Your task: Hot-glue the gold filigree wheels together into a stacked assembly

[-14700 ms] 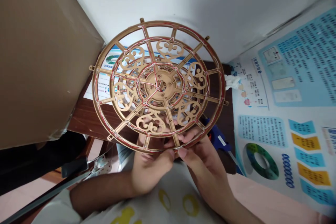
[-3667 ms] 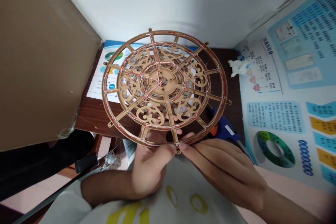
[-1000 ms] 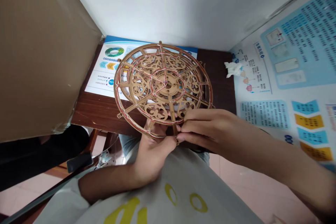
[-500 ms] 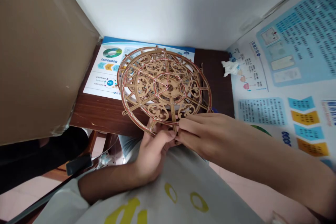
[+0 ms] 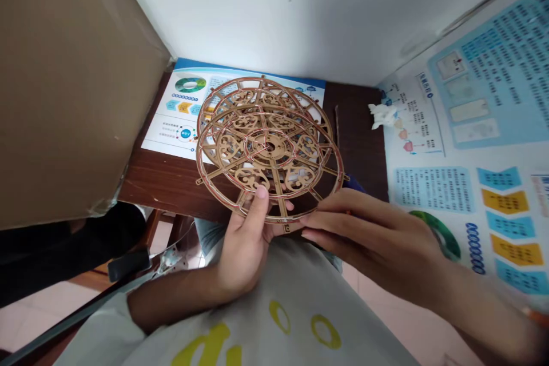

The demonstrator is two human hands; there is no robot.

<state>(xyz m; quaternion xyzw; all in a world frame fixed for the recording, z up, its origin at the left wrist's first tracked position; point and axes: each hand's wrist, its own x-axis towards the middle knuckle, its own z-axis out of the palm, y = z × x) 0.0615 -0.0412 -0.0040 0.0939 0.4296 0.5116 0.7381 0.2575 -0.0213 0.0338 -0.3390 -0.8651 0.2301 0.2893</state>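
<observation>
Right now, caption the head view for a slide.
Left hand holding a wired openwork wheel, right hand at its rim.

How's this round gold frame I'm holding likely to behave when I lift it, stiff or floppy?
Probably fairly stiff: the round gold frame looks flat and unbent, though your left hand grips it near one edge. It's likely light for its size, being mostly openings between thin spokes. Held there, its far side may tip downward.

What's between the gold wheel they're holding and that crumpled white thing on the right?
Head view: right of the gold wheel, a thin dark strip on the dark tabletop.
</observation>
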